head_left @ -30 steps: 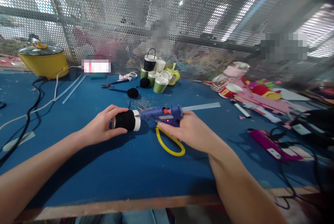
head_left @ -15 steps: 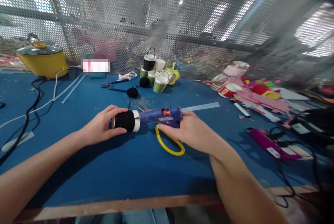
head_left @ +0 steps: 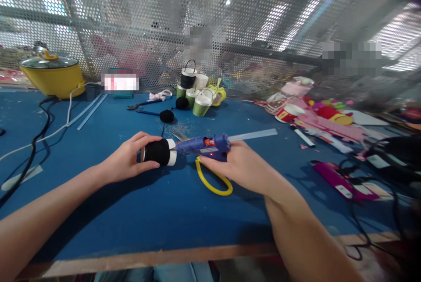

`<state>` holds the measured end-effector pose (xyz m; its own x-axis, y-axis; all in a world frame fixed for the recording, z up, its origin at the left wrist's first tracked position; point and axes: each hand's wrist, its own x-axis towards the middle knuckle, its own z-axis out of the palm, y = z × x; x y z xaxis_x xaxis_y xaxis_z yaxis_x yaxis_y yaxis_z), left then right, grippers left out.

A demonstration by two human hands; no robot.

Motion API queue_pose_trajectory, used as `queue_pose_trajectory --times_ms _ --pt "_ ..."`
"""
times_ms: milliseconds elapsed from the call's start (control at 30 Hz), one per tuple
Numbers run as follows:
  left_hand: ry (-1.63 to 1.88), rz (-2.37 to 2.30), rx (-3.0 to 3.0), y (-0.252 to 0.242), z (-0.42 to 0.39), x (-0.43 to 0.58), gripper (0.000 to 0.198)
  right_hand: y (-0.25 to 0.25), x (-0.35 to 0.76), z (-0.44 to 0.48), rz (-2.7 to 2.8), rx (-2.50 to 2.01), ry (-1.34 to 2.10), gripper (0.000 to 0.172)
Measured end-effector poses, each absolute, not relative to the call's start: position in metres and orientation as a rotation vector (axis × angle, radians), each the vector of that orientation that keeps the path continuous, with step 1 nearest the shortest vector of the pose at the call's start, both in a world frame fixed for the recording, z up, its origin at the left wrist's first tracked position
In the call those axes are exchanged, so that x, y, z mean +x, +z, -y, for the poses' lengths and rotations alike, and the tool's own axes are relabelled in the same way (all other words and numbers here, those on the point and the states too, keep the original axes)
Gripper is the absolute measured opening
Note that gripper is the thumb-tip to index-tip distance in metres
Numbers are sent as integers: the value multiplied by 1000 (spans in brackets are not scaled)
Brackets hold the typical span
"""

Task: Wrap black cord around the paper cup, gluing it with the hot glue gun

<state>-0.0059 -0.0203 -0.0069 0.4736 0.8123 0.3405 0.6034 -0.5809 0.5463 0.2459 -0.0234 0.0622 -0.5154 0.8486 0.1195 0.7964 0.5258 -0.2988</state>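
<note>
Holds round black-wrapped white paper cup (head_left: 157,152) sideways in left hand (head_left: 128,158), apparently offering its white end (head_left: 173,158) to blue plastic glue gun (head_left: 194,145) clasped in right hand (head_left: 243,163).

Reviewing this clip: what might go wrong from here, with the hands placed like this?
The glue gun points at the white rim of the cup, near the left hand's fingertips; a slip could burn them if the nozzle is hot.

The scissors lie beneath the gun, so the right hand might knock them.

Yarn runs from the cup toward a black ball and could snag.
</note>
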Motion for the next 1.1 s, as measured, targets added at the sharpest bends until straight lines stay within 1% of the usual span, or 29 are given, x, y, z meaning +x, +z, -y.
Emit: queue_pose_trajectory --times_ms 133,267,467,733,867,1100 --pt "831 -1170 2383 -7 21 -6 46 63 245 24 2461 -1432 299 38" --pt "830 -1178 2387 -6 21 -6 46 62 246 25 2530 -1439 348 37" --pt "830 -1178 2381 -6 21 -5 46 61 246 24 2510 -1413 298 34" --pt "813 -1169 2391 -5 22 -5 47 63 247 26 2525 -1439 338 35" --pt "816 -1134 2412 -5 23 -5 47 63 245 25 2472 -1422 297 38" --pt "791 -1096 2445 -4 26 -3 47 60 245 23 2444 -1436 281 36"
